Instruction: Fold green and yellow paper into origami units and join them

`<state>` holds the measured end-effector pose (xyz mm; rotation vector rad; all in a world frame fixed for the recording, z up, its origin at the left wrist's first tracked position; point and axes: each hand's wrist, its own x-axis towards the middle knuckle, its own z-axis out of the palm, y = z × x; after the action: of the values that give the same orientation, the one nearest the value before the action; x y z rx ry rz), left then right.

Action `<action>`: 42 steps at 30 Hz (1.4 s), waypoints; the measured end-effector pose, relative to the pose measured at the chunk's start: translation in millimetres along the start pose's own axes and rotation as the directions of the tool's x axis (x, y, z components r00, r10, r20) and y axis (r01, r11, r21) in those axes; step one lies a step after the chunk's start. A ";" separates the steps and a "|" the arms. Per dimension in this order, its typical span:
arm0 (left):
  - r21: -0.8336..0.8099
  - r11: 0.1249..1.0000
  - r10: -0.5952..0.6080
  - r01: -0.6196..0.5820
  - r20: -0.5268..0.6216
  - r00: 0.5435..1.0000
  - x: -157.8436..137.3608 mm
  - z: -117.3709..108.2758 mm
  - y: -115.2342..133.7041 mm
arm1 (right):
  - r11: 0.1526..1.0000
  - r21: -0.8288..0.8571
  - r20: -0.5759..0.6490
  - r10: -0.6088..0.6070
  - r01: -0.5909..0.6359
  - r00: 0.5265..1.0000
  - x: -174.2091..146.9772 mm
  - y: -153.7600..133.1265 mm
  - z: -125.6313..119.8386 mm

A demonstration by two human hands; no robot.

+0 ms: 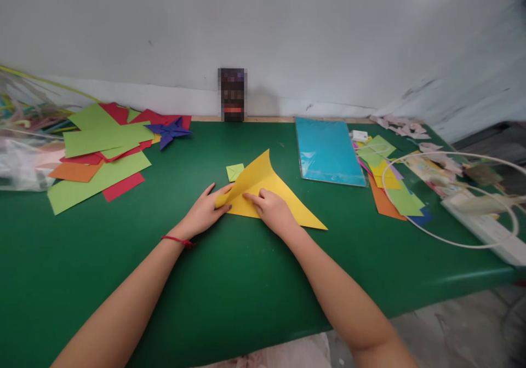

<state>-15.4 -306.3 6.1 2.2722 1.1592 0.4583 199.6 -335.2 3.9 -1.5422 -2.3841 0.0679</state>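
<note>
A sheet of yellow paper (283, 193) lies on the green tabletop, its left part bent up and over in a loose fold. My left hand (205, 209) is closed on the folded left end, thumb below and fingers above. On the inner face of the sheet, my right hand (273, 209) presses with the index finger stretched out and the other fingers curled. The paper's lower right corner points out past my right wrist. Just behind the fold sits a small folded light green paper (234, 172), partly covered by the yellow sheet.
Loose green paper pieces (107, 138), red and orange ones and a purple paper star (169, 132) lie at left. A blue paper pack (329, 151) lies back right. Further right are coloured papers (394, 184), a white cable (452, 154) and a power strip (485, 231).
</note>
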 end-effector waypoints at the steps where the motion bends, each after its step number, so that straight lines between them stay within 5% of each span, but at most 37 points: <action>1: -0.003 1.000 0.002 -0.002 0.006 1.000 -0.1 -0.1 0.2 | 1.000 -0.007 0.002 0.003 -0.003 1.000 0.4 -0.5 -1.0; 19: 0.007 1.000 0.030 -0.030 0.050 0.998 -3.5 -0.4 -1.8 | 0.906 -0.089 0.083 0.422 -0.415 0.903 4.9 32.6 -14.3; 23: -0.001 1.000 0.009 -0.009 0.260 0.965 -9.3 -27.3 1.5 | 0.925 -0.044 0.066 0.380 -0.378 0.923 5.4 32.4 -13.0; 27: -0.113 0.994 0.067 -0.009 0.522 0.850 -7.3 -63.5 -5.6 | 0.945 0.017 0.041 0.327 -0.328 0.944 4.9 37.5 -9.5; 32: -0.417 0.900 -0.016 0.124 0.251 0.968 24.3 -50.8 -8.1 | 0.977 0.098 0.051 0.184 -0.189 0.982 0.8 45.3 -10.8; 38: -0.518 0.855 0.101 0.021 0.207 0.973 67.3 -4.4 13.4 | 0.997 -0.060 0.044 0.043 -0.041 0.998 -6.2 43.7 -14.9; 42: -0.376 0.924 0.113 -0.072 0.088 0.990 83.2 14.3 12.2 | 0.994 -0.096 0.033 0.060 -0.056 0.998 -4.3 41.7 -13.3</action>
<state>47.4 -248.5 6.6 1.9970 0.8316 0.5351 241.7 -323.1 7.3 -1.6668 -2.4023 -0.0056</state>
